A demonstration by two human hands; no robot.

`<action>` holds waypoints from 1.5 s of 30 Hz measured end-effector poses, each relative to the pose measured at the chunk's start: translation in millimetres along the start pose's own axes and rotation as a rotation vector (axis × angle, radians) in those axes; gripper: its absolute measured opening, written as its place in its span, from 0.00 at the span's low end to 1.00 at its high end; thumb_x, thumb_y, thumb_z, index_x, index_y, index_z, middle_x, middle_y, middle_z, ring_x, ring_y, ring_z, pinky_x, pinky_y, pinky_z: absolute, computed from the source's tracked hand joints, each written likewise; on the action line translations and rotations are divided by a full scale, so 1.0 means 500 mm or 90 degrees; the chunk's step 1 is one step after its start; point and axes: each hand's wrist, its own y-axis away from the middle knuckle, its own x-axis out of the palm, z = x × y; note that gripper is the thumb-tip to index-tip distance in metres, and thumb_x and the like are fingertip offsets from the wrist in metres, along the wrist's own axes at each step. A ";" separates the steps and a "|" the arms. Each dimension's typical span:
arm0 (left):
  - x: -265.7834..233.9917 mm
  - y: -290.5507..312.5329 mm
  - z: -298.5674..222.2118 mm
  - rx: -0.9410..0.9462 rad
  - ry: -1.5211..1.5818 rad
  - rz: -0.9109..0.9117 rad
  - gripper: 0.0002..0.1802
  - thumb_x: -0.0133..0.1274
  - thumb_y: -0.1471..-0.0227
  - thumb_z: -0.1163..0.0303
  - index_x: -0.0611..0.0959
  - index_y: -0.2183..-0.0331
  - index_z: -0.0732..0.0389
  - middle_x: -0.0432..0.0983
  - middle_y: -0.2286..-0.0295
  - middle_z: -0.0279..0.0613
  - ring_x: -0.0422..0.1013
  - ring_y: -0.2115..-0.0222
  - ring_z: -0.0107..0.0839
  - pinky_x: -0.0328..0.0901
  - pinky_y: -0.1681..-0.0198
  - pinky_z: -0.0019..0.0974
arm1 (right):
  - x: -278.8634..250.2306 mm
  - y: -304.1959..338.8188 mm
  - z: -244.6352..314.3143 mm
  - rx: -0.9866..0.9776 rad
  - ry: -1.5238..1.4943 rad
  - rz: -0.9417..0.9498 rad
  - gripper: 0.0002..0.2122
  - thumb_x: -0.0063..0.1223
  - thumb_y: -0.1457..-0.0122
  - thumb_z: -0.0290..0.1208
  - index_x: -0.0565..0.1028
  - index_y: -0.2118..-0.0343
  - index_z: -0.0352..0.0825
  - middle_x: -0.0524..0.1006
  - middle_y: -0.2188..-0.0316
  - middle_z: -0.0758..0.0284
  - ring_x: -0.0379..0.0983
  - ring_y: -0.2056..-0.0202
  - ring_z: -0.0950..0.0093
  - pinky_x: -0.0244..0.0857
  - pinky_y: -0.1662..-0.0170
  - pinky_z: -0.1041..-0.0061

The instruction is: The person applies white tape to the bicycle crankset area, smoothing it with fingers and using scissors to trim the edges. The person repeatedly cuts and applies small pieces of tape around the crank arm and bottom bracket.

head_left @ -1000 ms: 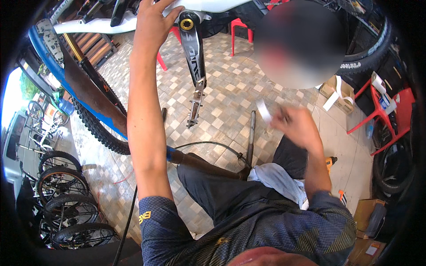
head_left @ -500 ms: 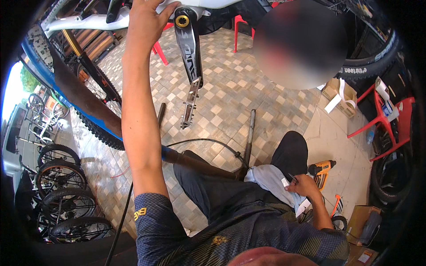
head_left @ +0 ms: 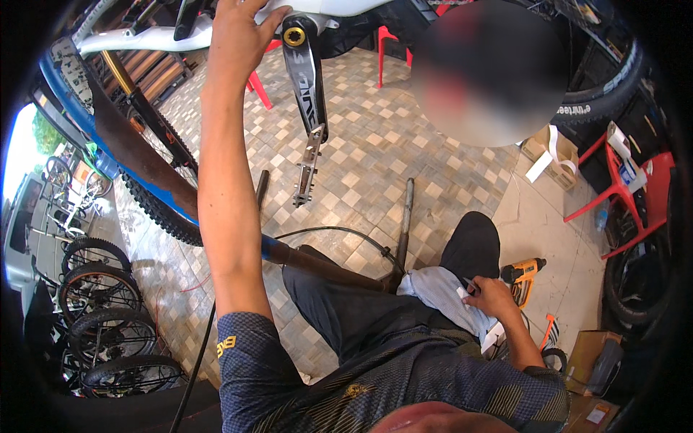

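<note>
My left arm reaches up to a white bicycle frame (head_left: 155, 40), and my left hand (head_left: 242, 32) wraps over its tube. The thumb lies beside the crank; the upper edge cuts off some fingertips. From there a dark crank arm (head_left: 306, 90) with a gold bolt hangs down to a flat metal pedal (head_left: 307, 175). My right hand (head_left: 493, 297) is closed in a pinch over my lap. It holds a small dark slim object (head_left: 469, 283), whose kind is not clear, beside a small white piece (head_left: 462, 293). Under it a light grey cloth (head_left: 438, 294) drapes over my leg.
A brown-and-blue stand tube (head_left: 317, 265) crosses in front of me, a black cable (head_left: 339, 229) near it. To the right lie a yellow-orange power tool (head_left: 525, 276), a cardboard box (head_left: 550, 155) and a red chair (head_left: 646, 206). Several bicycle wheels (head_left: 108, 335) stand at left.
The view has shifted slightly. My right fingers have moved a little, tilting the small dark object. My left hand stays on the frame.
</note>
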 end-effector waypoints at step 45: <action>-0.008 -0.004 -0.009 0.045 -0.038 -0.005 0.20 0.66 0.54 0.78 0.85 0.57 0.55 0.73 0.58 0.46 0.71 0.54 0.47 0.67 0.50 0.45 | 0.011 0.001 -0.002 0.010 -0.039 -0.044 0.14 0.67 0.52 0.30 0.81 0.61 0.34 0.83 0.67 0.55 0.81 0.62 0.55 0.73 0.59 0.59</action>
